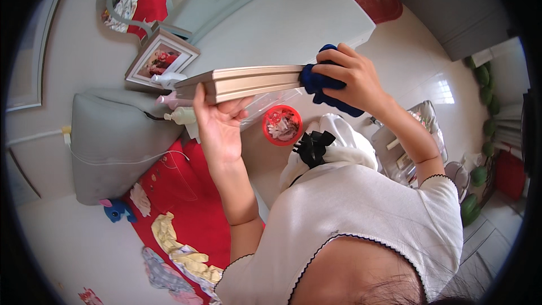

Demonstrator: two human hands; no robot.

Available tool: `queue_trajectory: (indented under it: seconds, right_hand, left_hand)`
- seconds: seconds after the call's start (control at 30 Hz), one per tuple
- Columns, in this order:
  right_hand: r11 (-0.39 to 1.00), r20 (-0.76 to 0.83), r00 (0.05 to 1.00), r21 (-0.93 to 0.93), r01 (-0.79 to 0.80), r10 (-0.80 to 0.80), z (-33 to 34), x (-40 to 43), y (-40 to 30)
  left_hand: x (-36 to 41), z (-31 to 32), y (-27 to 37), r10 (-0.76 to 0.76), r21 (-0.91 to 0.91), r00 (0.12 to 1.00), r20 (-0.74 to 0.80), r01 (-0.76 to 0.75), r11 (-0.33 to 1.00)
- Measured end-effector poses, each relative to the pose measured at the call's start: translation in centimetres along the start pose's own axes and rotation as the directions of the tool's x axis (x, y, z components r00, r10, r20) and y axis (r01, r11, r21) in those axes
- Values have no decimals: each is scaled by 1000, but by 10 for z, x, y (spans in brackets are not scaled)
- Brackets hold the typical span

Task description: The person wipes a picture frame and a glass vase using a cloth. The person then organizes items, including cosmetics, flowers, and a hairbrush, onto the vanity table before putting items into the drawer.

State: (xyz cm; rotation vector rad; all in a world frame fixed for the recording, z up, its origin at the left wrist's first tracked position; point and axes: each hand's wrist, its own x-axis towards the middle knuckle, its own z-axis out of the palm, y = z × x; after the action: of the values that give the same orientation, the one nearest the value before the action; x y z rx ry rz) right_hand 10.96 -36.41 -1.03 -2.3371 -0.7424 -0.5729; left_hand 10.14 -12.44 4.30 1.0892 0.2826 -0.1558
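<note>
My left hand point(222, 123) supports one end of a picture frame point(254, 81) from below, its thumb on the near corner. The frame is held up edge-on, so its face is hidden; its moulded side looks gold-beige. At the frame's other end, my right hand point(349, 76) grips a bunched dark blue cloth point(326, 84), which touches the frame's end. Behind my left hand stand several pump bottles, among them a pale green one point(182, 115) and a pink one point(169, 100). A framed photo point(162, 59) stands propped beyond them.
Beyond the hands stretches a pale dresser top point(288, 21) beside a wavy mirror point(139, 4). A red waste basket point(282, 125) holding crumpled tissues stands on the floor below. To the left are a grey padded headboard point(123, 148) and a red bedspread point(199, 195) with clothes on it.
</note>
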Motion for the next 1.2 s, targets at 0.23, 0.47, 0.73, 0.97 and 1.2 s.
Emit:
queue_trajectory:
  seconds: [0.23, 0.47, 0.73, 0.97, 1.2]
  right_hand:
    - [999, -190, 981, 15, 37, -33, 9, 14, -18]
    - [982, -369, 913, -2, 190, -177, -17, 46, -46]
    - [981, -129, 990, -177, -83, 60, 3, -12, 29]
    - [887, -132, 878, 31, -461, 461, 24, -49, 87]
    - [691, -147, 849, 659, -299, 508, -4, -37, 80]
  left_hand:
    - [2, 11, 0, 193, 109, 981, 26, -195, 975]
    - [7, 9, 24, 19, -71, 983, 181, -6, 997]
    - [3, 9, 32, 78, -109, 996, 41, -73, 991]
    - [-2, -31, 70, 220, -290, 942, 254, -143, 946]
    - [-3, -31, 63, 111, -529, 875, 470, 180, 829]
